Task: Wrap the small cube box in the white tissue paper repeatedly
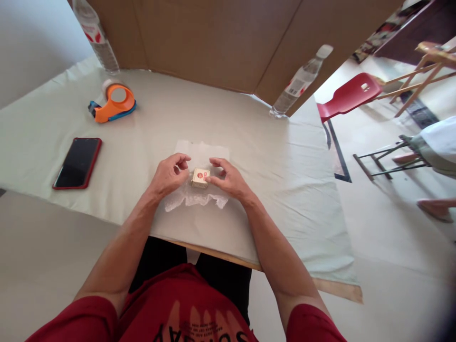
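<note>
A small cream-coloured box (pixel 200 178) with a red round mark on top lies on a sheet of bubble wrap (pixel 203 152), whose near edge is crumpled. My left hand (pixel 170 175) is just left of the box, its fingers curled but apart from the thumb, holding nothing. On the other side, my right hand (pixel 230 179) is open, with a gap between thumb and fingers. Its thumb tip is at the box's right edge; whether it presses there I cannot tell.
An orange and blue tape dispenser (pixel 114 103) and a phone in a red case (pixel 77 163) lie at the left. Two plastic bottles (pixel 96 38) stand against a cardboard panel (pixel 213 42). To the right are a red chair (pixel 352 95) and a seated person's legs (pixel 436 161).
</note>
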Available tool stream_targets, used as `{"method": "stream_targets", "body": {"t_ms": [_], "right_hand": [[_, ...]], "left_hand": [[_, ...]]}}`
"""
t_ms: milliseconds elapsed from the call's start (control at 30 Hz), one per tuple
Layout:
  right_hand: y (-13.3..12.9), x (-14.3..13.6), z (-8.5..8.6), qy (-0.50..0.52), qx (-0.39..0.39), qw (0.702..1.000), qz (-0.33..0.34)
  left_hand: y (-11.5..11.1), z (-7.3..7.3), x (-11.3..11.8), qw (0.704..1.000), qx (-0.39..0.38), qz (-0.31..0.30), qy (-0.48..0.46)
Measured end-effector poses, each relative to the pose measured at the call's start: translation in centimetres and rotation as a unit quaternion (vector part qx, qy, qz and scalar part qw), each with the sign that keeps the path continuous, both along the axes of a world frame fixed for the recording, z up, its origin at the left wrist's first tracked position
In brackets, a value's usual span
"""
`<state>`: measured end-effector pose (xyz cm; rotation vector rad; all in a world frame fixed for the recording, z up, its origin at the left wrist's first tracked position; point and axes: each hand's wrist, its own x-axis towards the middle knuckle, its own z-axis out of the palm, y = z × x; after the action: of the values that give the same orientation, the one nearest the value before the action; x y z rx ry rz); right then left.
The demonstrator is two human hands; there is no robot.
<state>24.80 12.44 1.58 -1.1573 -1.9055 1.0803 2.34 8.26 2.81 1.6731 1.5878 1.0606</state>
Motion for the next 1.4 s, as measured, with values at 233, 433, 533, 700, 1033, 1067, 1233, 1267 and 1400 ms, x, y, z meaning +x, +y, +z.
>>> {"method": "stream_targets", "body": {"t_ms": [233,433,533,700,1033,1067,1233,1267,1400], "right_hand": [[-0.5,-0.1,0.5,-0.076,0.025,0.993,0.092],[-0.8,-0.9,0.6,-0.128,0.089,0.985,0.080],[-0.1,0.1,0.9,-0.098,0.092,0.991,0.007],[2.7,5.2,0.8,-0.022,0.036,0.990,-0.136],[3.4,6.9,-0.3,-0.115,0.202,0.944,-0.234],[2.8,5.9,0.1,-0.111,0.235,0.935,-0.242],[-0.5,0.5,0.9,-0.120,0.282,0.947,-0.096],[-1.0,-0.4,0.6,-0.142,0.271,0.950,-0.057],[-1.3,-1.6,-1.2,-0.256,0.196,0.946,0.019]], "left_hand": [[-0.5,-0.5,0.6,0.993,-0.042,-0.111,0.009],[-0.3,-0.6,0.6,0.988,-0.065,-0.142,-0.009],[-0.3,-0.7,0.5,0.988,-0.064,-0.140,0.006],[-0.4,-0.7,0.8,0.986,-0.055,-0.139,0.075],[-0.3,-1.6,1.8,0.966,0.013,-0.149,0.210],[-0.4,-1.6,1.9,0.964,0.016,-0.149,0.219],[-0.4,-2.2,2.2,0.957,0.041,-0.146,0.248],[-0.4,-2.3,2.3,0.955,0.047,-0.146,0.252],[-0.4,-2.6,2.4,0.949,0.052,-0.134,0.282]]}}
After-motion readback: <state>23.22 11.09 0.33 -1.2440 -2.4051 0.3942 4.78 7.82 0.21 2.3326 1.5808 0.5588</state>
